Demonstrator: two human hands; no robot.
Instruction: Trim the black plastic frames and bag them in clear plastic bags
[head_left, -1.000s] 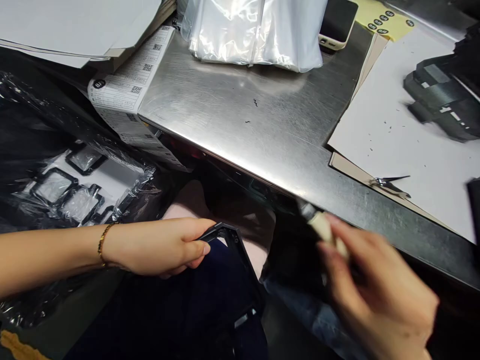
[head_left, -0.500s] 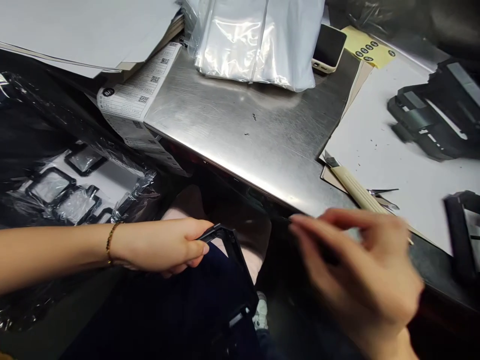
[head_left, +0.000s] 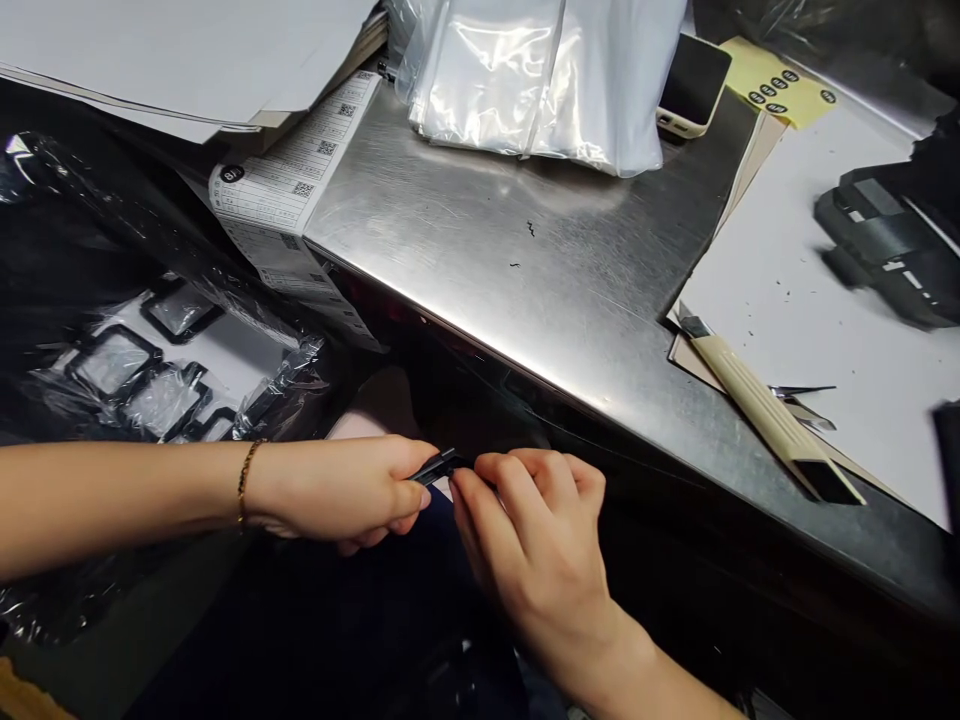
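My left hand [head_left: 367, 490] is closed around one end of a black plastic frame [head_left: 437, 466], held over my lap below the table edge. Against that same corner of the frame, the bent fingers of my right hand [head_left: 529, 530] are pressed. Most of the frame is hidden behind the right hand and against dark clothing. Whether the right fingertips also pinch something small cannot be made out. On the table to the right lies a cream-handled utility knife [head_left: 765, 410], beside metal tweezers [head_left: 810, 405].
A black-lined container [head_left: 60, 260] at left holds several similar frames [head_left: 116, 362] in clear wrap. Clear plastic bags [head_left: 487, 80], a phone-like device [head_left: 695, 85] and a yellow label sheet [head_left: 795, 85] sit on the steel table [head_left: 480, 260]. A black plastic part [head_left: 885, 235] rests on white board.
My right hand has moved left from beside the utility knife to the frame's corner. The left hand keeps its hold. The view has shifted slightly, so the table items appear farther right.
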